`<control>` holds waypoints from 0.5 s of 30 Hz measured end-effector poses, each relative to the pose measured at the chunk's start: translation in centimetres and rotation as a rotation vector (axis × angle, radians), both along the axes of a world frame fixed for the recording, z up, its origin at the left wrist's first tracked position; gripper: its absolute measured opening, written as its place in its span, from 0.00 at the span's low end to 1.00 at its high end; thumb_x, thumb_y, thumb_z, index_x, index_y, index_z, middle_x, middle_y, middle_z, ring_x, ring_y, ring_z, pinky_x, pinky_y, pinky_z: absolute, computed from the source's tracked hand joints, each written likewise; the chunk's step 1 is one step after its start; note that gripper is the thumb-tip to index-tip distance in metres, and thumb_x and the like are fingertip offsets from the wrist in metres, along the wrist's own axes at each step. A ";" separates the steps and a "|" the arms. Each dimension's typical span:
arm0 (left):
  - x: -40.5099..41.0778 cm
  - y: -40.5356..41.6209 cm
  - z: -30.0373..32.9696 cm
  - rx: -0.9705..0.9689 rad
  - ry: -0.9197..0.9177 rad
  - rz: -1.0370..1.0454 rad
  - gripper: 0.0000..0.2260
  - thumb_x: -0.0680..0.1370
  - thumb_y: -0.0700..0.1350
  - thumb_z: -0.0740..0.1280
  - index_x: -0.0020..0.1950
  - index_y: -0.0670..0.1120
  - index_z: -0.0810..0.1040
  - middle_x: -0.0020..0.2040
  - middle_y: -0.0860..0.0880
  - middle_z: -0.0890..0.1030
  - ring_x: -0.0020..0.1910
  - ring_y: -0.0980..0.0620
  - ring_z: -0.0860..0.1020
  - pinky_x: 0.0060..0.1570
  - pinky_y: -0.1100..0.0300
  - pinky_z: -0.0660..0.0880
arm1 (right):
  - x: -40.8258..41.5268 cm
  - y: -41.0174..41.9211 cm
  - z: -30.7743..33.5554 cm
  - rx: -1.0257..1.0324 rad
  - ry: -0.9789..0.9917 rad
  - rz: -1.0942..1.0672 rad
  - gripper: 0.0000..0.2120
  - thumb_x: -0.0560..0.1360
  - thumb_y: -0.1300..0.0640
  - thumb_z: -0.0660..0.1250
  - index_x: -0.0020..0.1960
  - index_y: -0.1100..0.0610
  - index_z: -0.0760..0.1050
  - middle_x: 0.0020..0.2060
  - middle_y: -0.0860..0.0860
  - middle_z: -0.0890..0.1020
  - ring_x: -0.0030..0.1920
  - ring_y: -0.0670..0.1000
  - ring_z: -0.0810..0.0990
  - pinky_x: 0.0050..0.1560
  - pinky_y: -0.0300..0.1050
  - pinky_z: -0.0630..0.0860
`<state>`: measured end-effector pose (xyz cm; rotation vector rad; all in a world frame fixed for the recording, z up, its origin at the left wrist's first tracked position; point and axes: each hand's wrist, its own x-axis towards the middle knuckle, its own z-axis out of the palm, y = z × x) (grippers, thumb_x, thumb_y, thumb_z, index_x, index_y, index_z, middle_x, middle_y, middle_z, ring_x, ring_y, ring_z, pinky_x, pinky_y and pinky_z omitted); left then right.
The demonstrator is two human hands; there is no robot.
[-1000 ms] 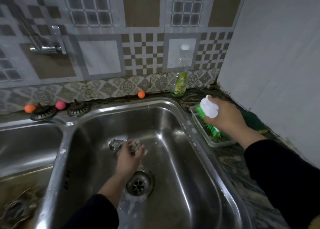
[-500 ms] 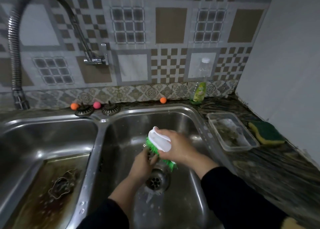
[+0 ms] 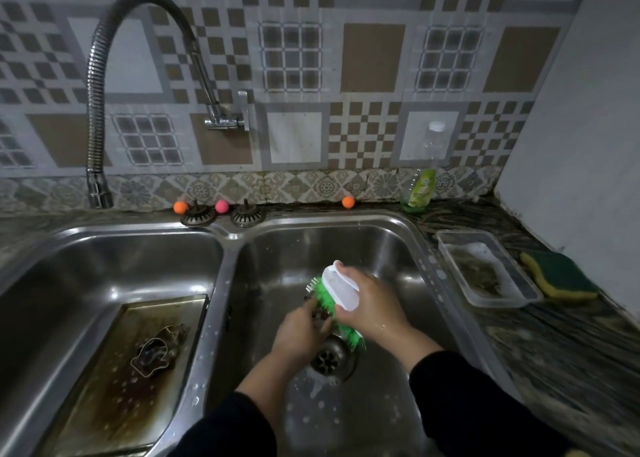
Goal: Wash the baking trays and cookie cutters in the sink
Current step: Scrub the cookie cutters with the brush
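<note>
Over the drain of the right sink basin, my left hand grips a small metal cookie cutter, mostly hidden by fingers and bristles. My right hand holds a white-handled scrub brush with green bristles, pressed against the cutter. In the left basin lies a stained, brown baking tray with wet spots. Another metal cookie cutter rests on that tray.
A flexible steel faucet arcs over the left basin. Two drain strainers and small coloured balls sit on the back ledge. A dish-soap bottle, a clear plastic container and a green-yellow sponge stand on the right counter.
My right hand lifted the brush from the plastic container and brought it to the cutter in my left hand over the drain. The view swung left, revealing the left basin and tray.
</note>
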<state>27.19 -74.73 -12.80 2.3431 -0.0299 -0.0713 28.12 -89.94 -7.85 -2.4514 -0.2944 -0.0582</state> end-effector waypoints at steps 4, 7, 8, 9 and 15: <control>0.2 0.3 0.2 0.021 0.015 0.138 0.15 0.75 0.52 0.69 0.60 0.52 0.76 0.53 0.51 0.83 0.52 0.51 0.80 0.49 0.59 0.75 | -1.3 0.2 -0.8 0.013 0.081 -0.036 0.37 0.68 0.52 0.71 0.74 0.42 0.60 0.69 0.45 0.71 0.64 0.51 0.72 0.62 0.44 0.71; -0.2 -0.1 0.3 0.110 0.030 0.125 0.18 0.74 0.56 0.67 0.63 0.56 0.73 0.54 0.52 0.82 0.53 0.50 0.80 0.48 0.58 0.75 | -1.8 -0.3 -1.7 0.012 0.117 -0.081 0.37 0.69 0.52 0.71 0.74 0.43 0.60 0.69 0.46 0.70 0.65 0.51 0.72 0.63 0.43 0.70; -0.4 -0.7 0.4 0.147 0.017 0.097 0.18 0.75 0.57 0.66 0.64 0.58 0.72 0.55 0.53 0.82 0.53 0.50 0.79 0.47 0.58 0.75 | -1.8 -0.5 -1.6 0.020 0.125 -0.125 0.36 0.69 0.52 0.71 0.74 0.43 0.60 0.69 0.47 0.71 0.65 0.51 0.72 0.62 0.42 0.70; -0.5 -1.1 0.4 0.176 -0.006 0.084 0.19 0.75 0.58 0.65 0.65 0.59 0.71 0.55 0.53 0.81 0.54 0.49 0.79 0.48 0.57 0.75 | -1.8 -0.8 -1.6 0.021 0.135 -0.158 0.36 0.70 0.52 0.71 0.74 0.44 0.60 0.69 0.48 0.71 0.65 0.51 0.72 0.62 0.42 0.70; 0.6 -0.4 1.1 0.380 -0.026 0.161 0.21 0.77 0.51 0.63 0.70 0.55 0.67 0.65 0.51 0.75 0.64 0.45 0.71 0.56 0.53 0.73 | -2.6 -0.5 -1.0 0.035 0.157 -0.120 0.36 0.68 0.50 0.71 0.74 0.43 0.62 0.68 0.49 0.72 0.64 0.50 0.73 0.60 0.41 0.71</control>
